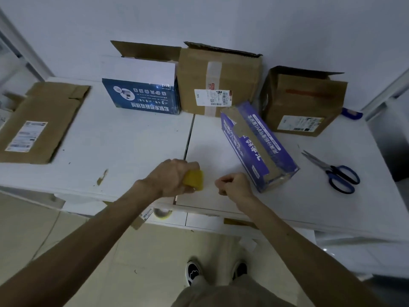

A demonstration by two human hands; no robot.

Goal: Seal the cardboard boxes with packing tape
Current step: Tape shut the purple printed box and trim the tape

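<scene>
Your left hand (174, 176) grips yellow tape roll (194, 178), left of purple box (256, 147). Right hand (234, 185) curled between them; cannot tell if it pinches tape end. Purple box looks taped. Behind it, blue-white box (143, 96), tall brown box (212, 85), squat brown box (305, 103): flaps up, probably unsealed.

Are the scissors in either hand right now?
No, the scissors lie untouched on the table, to the right of the purple box.

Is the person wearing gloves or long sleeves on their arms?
No gloves: the left hand and the right hand are bare. The left arm and right arm are bare too, with no sleeve, watch or bracelet showing.
</scene>
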